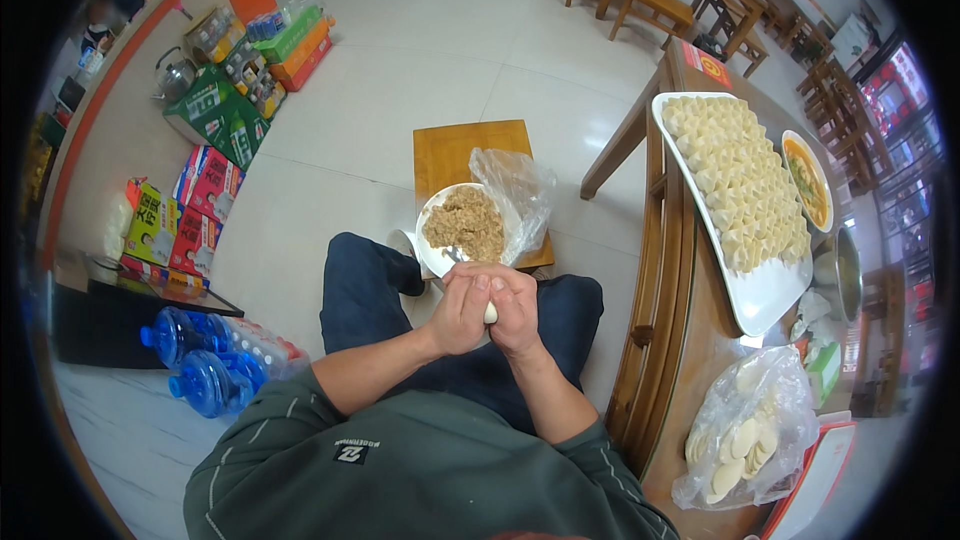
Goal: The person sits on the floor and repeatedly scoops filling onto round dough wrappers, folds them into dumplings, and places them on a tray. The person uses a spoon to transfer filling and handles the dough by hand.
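Observation:
My left hand (459, 313) and my right hand (516, 307) are pressed together in front of my lap, fingers closed around a small dough dumpling (490, 313). Only its pale end shows between my thumbs. Just beyond them, a white bowl (424, 244) of brown minced filling (466, 221) rests on a wooden stool (442, 146). A metal spoon (452, 253) sticks into the filling, its lower part hidden by my hands. A crumpled clear plastic bag (525, 199) lies against the bowl's right side.
At right, a wooden table (694, 390) bears a white tray (757, 300) with rows of dumplings (731, 172), a bowl of soup (806, 172), a metal bowl (847, 277) and a bag of dough wrappers (739, 442). Boxes (217, 116) and blue water bottles (202, 371) stand left.

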`<state>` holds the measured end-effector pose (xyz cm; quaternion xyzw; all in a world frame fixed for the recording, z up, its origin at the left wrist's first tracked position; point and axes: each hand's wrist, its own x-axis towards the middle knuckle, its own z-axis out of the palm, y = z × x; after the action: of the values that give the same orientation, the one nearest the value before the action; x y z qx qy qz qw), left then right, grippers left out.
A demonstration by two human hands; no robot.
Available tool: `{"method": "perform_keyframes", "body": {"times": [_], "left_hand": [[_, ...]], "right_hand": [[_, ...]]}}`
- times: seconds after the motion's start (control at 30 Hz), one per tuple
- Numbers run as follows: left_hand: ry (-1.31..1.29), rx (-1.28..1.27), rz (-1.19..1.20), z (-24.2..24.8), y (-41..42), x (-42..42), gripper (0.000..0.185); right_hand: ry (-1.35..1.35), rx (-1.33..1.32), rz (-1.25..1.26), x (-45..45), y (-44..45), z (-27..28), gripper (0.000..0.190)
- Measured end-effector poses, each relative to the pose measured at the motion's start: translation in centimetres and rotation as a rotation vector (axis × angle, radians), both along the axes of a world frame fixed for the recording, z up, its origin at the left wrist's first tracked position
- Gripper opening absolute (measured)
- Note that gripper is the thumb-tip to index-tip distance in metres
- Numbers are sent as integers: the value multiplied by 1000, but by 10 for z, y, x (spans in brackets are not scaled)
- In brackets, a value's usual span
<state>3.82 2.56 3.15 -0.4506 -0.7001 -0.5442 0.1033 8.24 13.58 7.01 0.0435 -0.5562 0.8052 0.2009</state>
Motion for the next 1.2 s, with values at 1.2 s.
{"method": "perform_keyframes", "body": {"times": [1.2], "left_hand": [[-349,-173,-159,30,-54,-77,18]], "right_hand": [[-604,589,-119,-19,-11,63,12]]}}
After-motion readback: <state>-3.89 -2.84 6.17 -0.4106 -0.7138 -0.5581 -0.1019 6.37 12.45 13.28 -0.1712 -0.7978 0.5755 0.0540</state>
